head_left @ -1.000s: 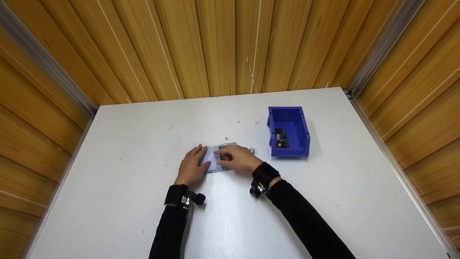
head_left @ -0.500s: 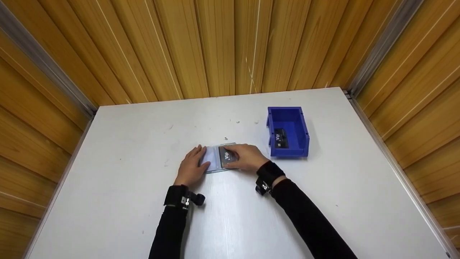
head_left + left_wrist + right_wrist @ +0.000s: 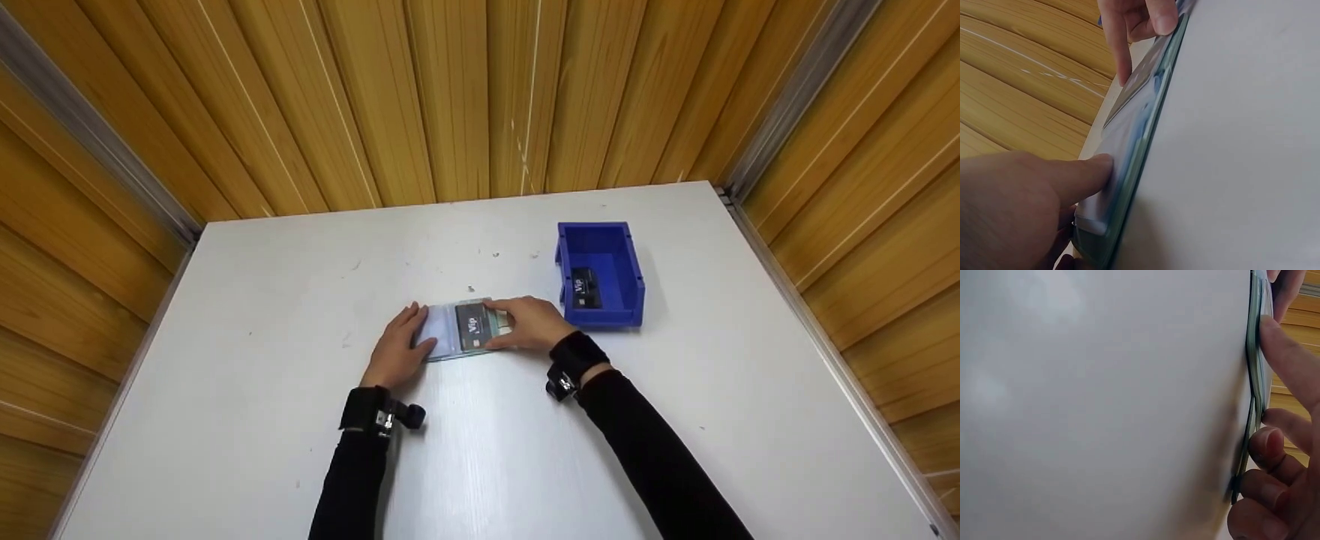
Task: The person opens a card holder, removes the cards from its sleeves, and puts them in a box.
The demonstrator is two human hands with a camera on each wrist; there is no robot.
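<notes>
A card holder (image 3: 441, 337) with clear sleeves and a green edge lies spread on the white table. On its right half sits a dark card (image 3: 472, 328) marked "Vip". My left hand (image 3: 397, 346) rests over the holder's left end, thumb on the pale sleeve (image 3: 1120, 140). At the card's right end is my right hand (image 3: 534, 324), thumb and index finger spread to its near and far edges. Its other fingers (image 3: 1266, 486) bend beside the holder's right end in the right wrist view. That hand partly covers the holder's right end.
A blue bin (image 3: 600, 319) stands to the right, beyond my right hand, with another dark "Vip" card (image 3: 585, 289) in it. Wood-patterned panels (image 3: 450, 97) enclose the table (image 3: 315, 277) at the back and sides.
My right hand has slid right along the holder, and its thumb and index finger have spread. The "Vip" card, first hidden under it, now shows. The left hand stays in place.
</notes>
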